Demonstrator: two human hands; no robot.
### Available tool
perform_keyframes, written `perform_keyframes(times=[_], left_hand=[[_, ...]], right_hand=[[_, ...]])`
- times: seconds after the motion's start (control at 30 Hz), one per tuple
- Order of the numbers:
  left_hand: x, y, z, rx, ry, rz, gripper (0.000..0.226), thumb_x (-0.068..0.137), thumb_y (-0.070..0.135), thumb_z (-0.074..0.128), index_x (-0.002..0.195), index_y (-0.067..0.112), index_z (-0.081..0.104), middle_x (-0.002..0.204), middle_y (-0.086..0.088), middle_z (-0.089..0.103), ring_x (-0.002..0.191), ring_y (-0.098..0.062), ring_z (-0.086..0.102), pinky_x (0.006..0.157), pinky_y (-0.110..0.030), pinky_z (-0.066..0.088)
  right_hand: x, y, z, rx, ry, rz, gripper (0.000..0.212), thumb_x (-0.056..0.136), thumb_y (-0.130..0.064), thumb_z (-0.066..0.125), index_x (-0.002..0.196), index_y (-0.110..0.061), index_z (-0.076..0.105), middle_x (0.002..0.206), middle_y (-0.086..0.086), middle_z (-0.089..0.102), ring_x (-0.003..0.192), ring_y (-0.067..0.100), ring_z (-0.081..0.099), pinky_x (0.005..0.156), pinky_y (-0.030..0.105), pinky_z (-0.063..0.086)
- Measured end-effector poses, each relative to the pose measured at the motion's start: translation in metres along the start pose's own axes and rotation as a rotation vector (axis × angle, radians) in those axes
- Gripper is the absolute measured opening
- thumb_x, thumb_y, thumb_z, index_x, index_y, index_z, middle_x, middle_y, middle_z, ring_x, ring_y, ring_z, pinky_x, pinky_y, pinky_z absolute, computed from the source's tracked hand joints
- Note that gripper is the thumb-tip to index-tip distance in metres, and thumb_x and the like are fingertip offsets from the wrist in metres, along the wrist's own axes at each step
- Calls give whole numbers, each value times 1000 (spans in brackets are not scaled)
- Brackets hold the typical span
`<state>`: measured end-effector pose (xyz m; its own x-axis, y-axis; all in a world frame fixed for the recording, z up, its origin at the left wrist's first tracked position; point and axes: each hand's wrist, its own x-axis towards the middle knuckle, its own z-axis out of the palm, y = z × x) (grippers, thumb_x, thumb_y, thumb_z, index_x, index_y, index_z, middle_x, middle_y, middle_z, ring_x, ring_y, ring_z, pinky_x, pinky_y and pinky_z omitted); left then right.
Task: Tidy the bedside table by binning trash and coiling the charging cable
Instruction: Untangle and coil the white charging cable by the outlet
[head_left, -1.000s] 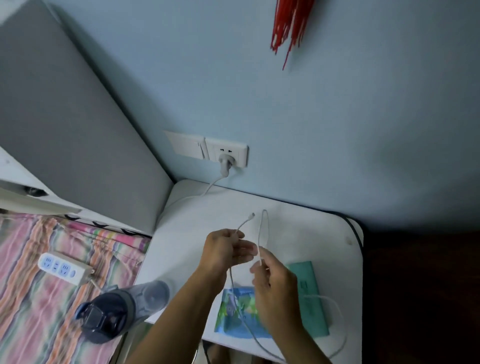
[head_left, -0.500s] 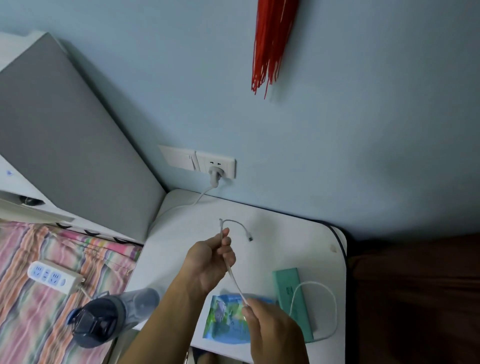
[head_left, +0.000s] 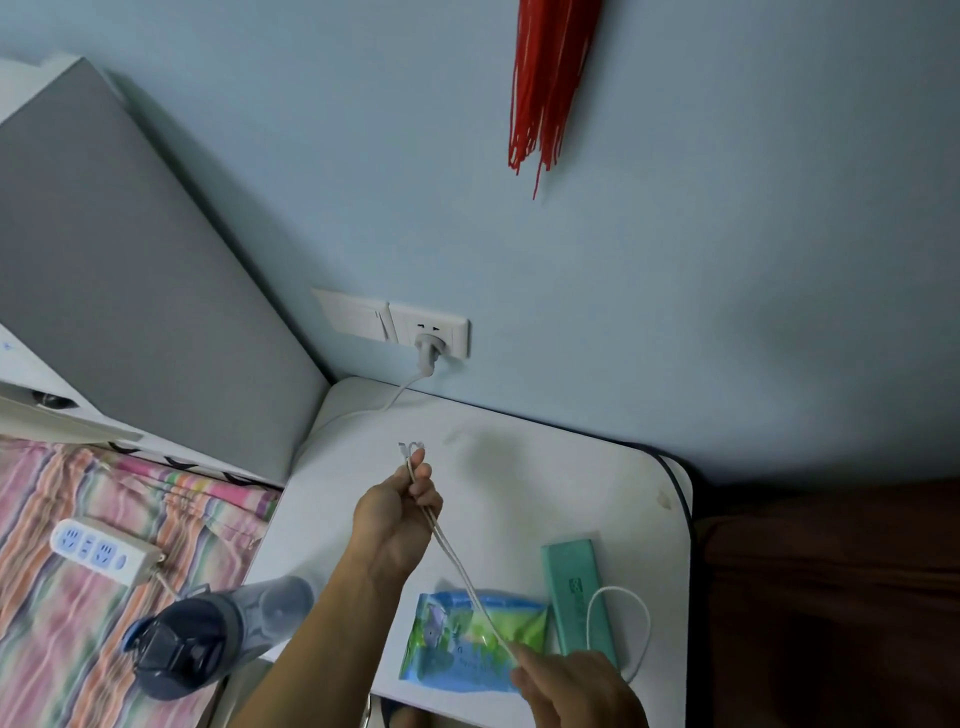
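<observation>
A thin white charging cable (head_left: 457, 558) is stretched between my two hands above the white bedside table (head_left: 545, 483). My left hand (head_left: 400, 514) pinches it near its folded end, the connector sticking up above my fingers. My right hand (head_left: 576, 686), at the lower edge of the view, grips the doubled strands lower down. Beyond my right hand the cable curves in a loop (head_left: 623, 623) over the table's right side.
A blue-green wet-wipe packet (head_left: 467, 649) and a teal box (head_left: 576, 592) lie at the table's front. A grey plug (head_left: 428, 353) sits in the wall socket, its cord running left. A dark bottle (head_left: 208, 639) and a power strip (head_left: 101, 553) lie on the striped bedding.
My right hand has slid down and to the right along the cable, drawing the strands taut. My left hand stayed over the table, and the connector end now folds tight above it.
</observation>
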<state>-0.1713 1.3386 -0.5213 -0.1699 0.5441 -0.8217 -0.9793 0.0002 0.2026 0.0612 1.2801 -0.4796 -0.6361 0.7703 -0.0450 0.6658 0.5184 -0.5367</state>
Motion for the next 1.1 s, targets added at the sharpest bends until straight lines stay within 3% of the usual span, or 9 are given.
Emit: perform_keyframes(times=[0.1, 0.17, 0.23, 0.37, 0.47, 0.67, 0.83, 0.97, 1.1], left_hand=[[2, 10, 0, -40, -8, -1, 31, 101, 9, 29, 89, 7, 58, 50, 0, 54, 32, -6, 37, 34, -13, 33], [2, 16, 0, -10, -4, 2, 32, 101, 10, 29, 89, 8, 58, 49, 1, 53, 32, -6, 36, 33, -13, 31], [3, 19, 1, 52, 18, -2, 32, 101, 10, 30, 87, 10, 59, 47, 3, 49, 31, -6, 32, 32, -14, 28], [1, 11, 1, 88, 40, -13, 31, 100, 10, 28, 81, 13, 53, 41, 6, 33, 29, -7, 25, 30, -17, 19], [-3, 11, 0, 171, 33, 8, 27, 99, 9, 30, 82, 12, 51, 41, 6, 28, 28, -7, 22, 30, -18, 17], [-3, 21, -3, 122, 52, 167, 27, 99, 9, 30, 86, 12, 53, 45, 5, 39, 34, -9, 33, 36, -19, 31], [1, 26, -2, -48, 153, 262, 33, 100, 7, 26, 77, 14, 49, 46, 3, 41, 32, -9, 35, 35, -17, 31], [-1, 43, -6, 24, 253, 345, 34, 97, 5, 25, 73, 16, 46, 35, 9, 27, 27, -5, 20, 30, -18, 14], [-1, 53, -7, 114, 322, 479, 31, 96, 4, 26, 76, 15, 48, 32, 12, 28, 26, -3, 22, 30, -13, 15]], right_hand=[[-3, 14, -1, -25, -173, -13, 31, 95, -31, 42, 87, -41, 70, 50, -9, 58, 42, 9, 52, 49, 15, 47], [-4, 27, 5, -137, -206, -31, 43, 101, -40, 19, 105, -40, 62, 75, -7, 70, 63, 7, 63, 83, 19, 46], [-9, 38, 6, -243, -274, 33, 34, 92, -36, 43, 71, -32, 69, 56, -9, 65, 49, 6, 60, 105, 12, 26], [-16, 56, -2, -257, -104, 223, 34, 79, -27, 70, 49, -26, 52, 37, -2, 47, 32, 16, 49, 53, 21, 39], [-1, 63, -18, -227, -285, 297, 50, 42, -10, 97, 48, -25, 49, 44, -14, 34, 38, 14, 47, 51, 26, 47], [24, 82, -42, -250, -202, 354, 32, 91, -30, 60, 65, -31, 44, 57, -13, 48, 70, 15, 55, 106, 39, 36], [36, 76, -48, -229, -305, 373, 44, 90, -51, 53, 55, -35, 32, 55, -11, 48, 64, 2, 44, 118, 29, 17], [41, 81, -61, -140, -323, 406, 48, 77, -58, 65, 51, -24, 45, 45, -6, 46, 50, 2, 45, 107, 21, 19], [46, 86, -97, 542, -299, 621, 38, 70, -45, 76, 65, -8, 71, 49, 1, 55, 50, 9, 47, 55, 26, 40]])
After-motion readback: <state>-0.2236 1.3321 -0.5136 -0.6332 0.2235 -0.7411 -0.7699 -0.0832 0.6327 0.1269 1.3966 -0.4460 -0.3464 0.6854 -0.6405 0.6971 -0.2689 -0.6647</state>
